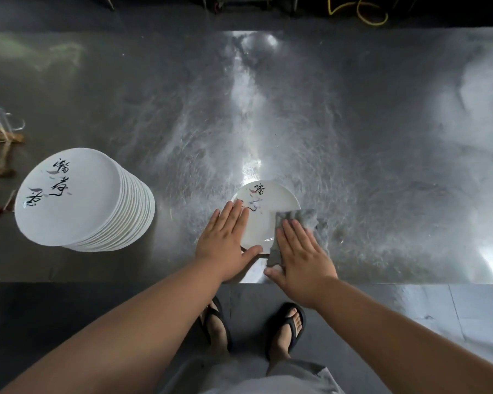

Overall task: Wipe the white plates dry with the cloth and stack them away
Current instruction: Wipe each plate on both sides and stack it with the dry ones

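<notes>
On scratched steel table (367, 152), white plate (264, 226).

Likely restaurant back kitchen or dish area: long scratched steel worktop (353, 137), tall stack (83, 200) of matching printed plates, dark bare floor (69, 308), yellow cable (362, 12) behind.

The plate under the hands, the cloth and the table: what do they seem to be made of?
Plate: likely glazed ceramic, glossy white with brushed lettering. Cloth: soft grey fabric, maybe microfibre, rumpled. Table: looks like stainless steel, scuffed and reflecting light.
</notes>
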